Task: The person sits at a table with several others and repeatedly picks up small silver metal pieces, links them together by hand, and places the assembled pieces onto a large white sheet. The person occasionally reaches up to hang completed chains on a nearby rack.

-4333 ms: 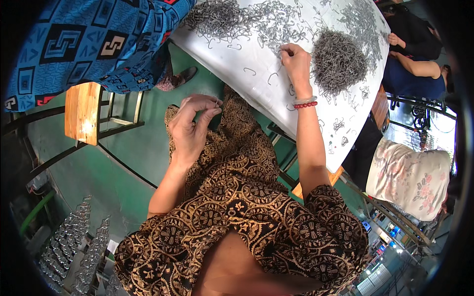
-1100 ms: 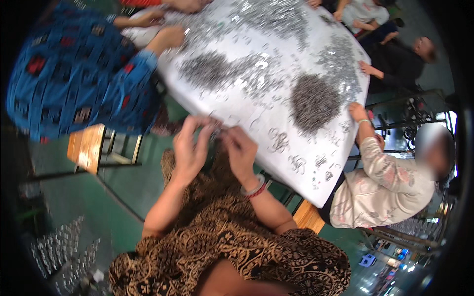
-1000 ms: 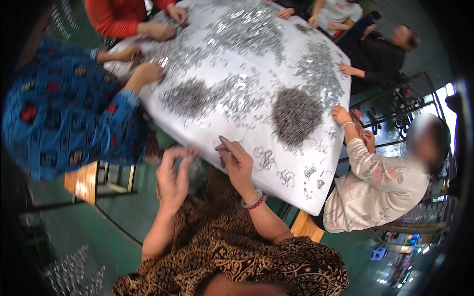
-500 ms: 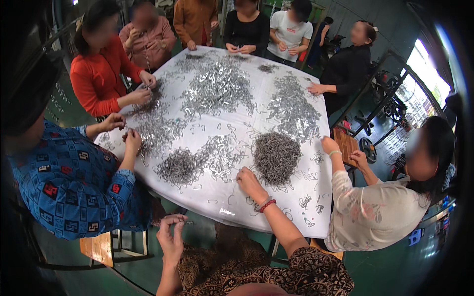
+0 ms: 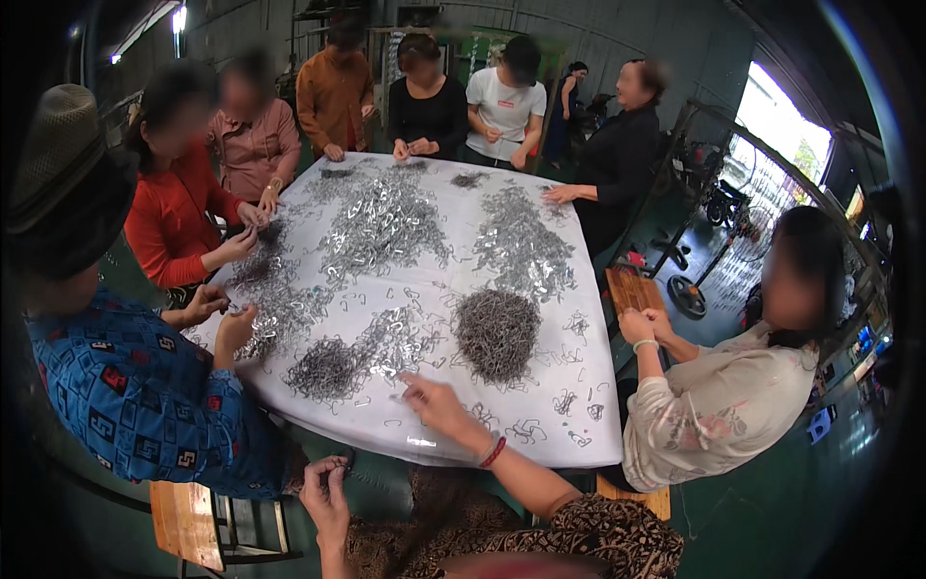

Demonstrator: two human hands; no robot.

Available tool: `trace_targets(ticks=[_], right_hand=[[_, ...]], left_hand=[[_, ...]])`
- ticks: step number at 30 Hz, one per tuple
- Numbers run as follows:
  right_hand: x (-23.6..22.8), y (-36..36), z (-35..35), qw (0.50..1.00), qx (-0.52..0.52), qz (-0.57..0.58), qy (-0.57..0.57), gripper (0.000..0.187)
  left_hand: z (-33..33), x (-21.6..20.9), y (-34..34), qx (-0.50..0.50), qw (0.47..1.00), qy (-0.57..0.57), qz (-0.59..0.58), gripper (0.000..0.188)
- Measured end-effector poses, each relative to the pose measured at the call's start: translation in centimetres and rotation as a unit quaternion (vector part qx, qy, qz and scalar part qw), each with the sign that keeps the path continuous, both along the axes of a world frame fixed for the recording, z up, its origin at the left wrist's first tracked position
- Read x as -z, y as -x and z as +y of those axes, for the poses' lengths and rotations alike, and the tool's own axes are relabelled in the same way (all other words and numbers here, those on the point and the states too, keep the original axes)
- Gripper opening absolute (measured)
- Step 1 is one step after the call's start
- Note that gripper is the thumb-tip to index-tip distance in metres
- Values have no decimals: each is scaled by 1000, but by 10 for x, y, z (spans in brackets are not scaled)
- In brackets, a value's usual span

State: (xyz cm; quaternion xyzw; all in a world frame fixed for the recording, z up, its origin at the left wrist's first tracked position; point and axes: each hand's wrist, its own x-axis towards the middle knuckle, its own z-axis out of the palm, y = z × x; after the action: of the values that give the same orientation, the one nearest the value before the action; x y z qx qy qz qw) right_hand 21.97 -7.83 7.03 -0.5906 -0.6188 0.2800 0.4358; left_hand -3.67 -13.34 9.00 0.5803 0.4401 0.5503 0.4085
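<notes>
My right hand (image 5: 443,409), with a red bead bracelet (image 5: 494,452) at the wrist, reaches over the near part of the white-covered table (image 5: 386,431). Its fingers are a little apart at the near edge of a heap of small shiny metal hook pieces (image 5: 394,340); I see nothing between them. Off the table's near edge, my left hand (image 5: 326,502) is raised with the fingertips pinched together. A thin, blurred strand of small metal links (image 5: 368,479) hangs from that pinch, partly hidden by the fingers.
A dense pile of dark wire links (image 5: 498,335) and a smaller dark pile (image 5: 326,369) flank the shiny heap. Larger heaps (image 5: 382,227) lie farther off. Several people stand or sit around the table, including a person in blue (image 5: 145,396) and one in beige (image 5: 723,410).
The view has tilted up. My right hand has moved left toward the shiny heap. My left hand stays pinched beside the table. The person in beige has brought both hands together.
</notes>
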Motion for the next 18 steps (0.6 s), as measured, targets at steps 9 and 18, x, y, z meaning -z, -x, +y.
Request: trace_targets(ticks=[9,18], right_hand=[[-49,83,-36,985,-121,122,21,48],[-58,96,-43,969,-122,212,41,41]], left_hand=[[-1,-10,-2,31,999,-19,35,2],[-2,-15,-9,23,996,-46,70,3]])
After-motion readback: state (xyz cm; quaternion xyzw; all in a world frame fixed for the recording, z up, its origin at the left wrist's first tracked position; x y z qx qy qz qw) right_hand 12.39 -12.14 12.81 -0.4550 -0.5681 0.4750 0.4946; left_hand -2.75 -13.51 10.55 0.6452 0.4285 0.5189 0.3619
